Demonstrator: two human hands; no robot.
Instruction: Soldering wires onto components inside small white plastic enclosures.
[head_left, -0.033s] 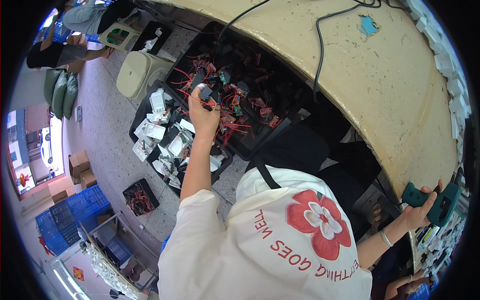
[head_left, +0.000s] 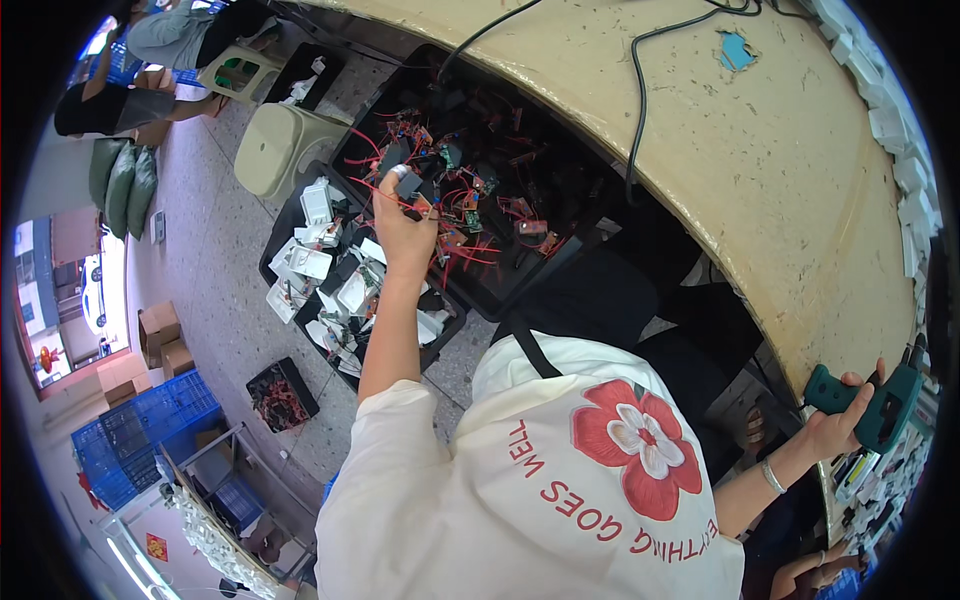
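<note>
My left hand (head_left: 402, 235) is over the black tray (head_left: 487, 307), its fingers closed around a small circuit board (head_left: 424, 206) with red wires and a dark block. A white wrap covers one fingertip. Around it in the tray lie several more circuit boards (head_left: 472, 215) with red wires and dark parts. Far to the right, my right hand (head_left: 838, 428) grips a dark green power drill (head_left: 888, 410) by the table's edge, its narrow end pointing away from me.
A second black tray (head_left: 452, 330) holds white plastic casings (head_left: 352, 292). The tan table (head_left: 800, 200) curves along the right, with black cables (head_left: 637, 110) on it. Beige stools (head_left: 270, 150), a small black bin (head_left: 308, 400) and blue crates (head_left: 140, 430) stand on the floor. Other people are at upper left.
My left hand has shifted slightly left with the circuit board. Red wires in the tray below it, blurred before, now lie sharper. My right hand has stayed in place.
</note>
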